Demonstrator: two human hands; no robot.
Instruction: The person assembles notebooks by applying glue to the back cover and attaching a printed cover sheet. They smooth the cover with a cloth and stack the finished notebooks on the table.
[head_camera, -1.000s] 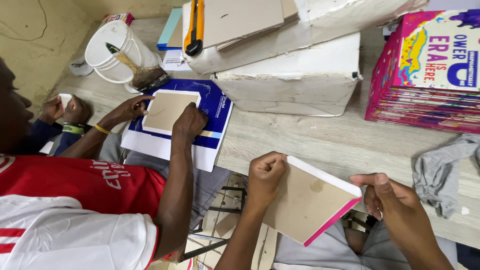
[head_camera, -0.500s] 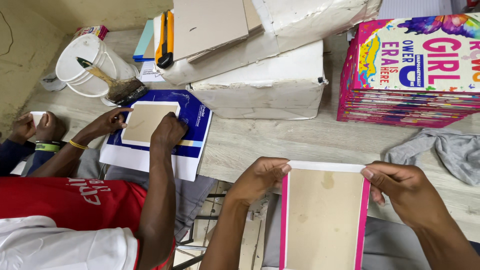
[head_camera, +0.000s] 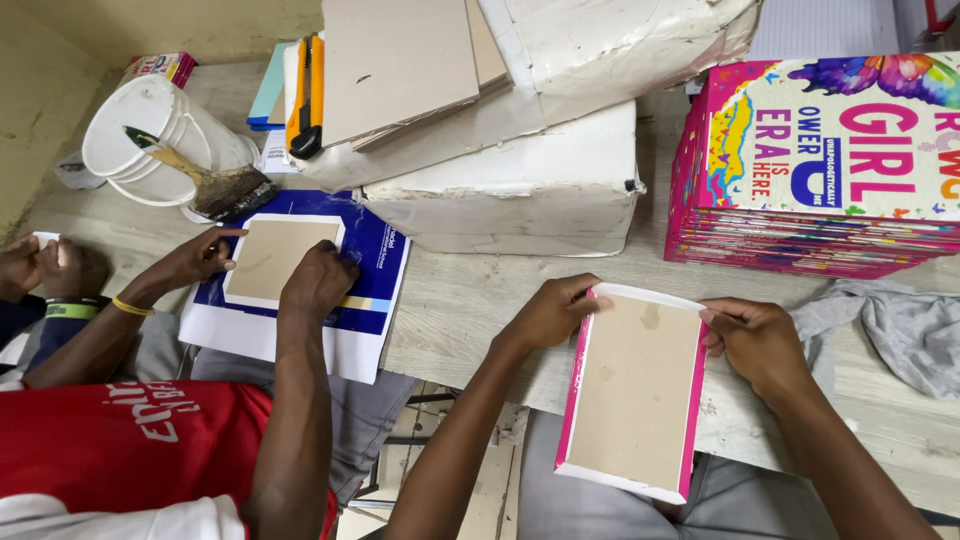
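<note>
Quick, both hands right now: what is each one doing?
Left hand: closed on the left edge of the pink-edged board.
Right hand: closed on the board's right edge.

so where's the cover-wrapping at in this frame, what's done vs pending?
Done: a tall stack of finished pink covers sits on the table. In hand: the left hand and right hand hold a grey board on a pink wrap, side flaps folded over, top and bottom white edges apparently still to turn. Left: plain grey boards wait on the white parcels. A co-worker's hands press a board onto a blue sheet.
</note>
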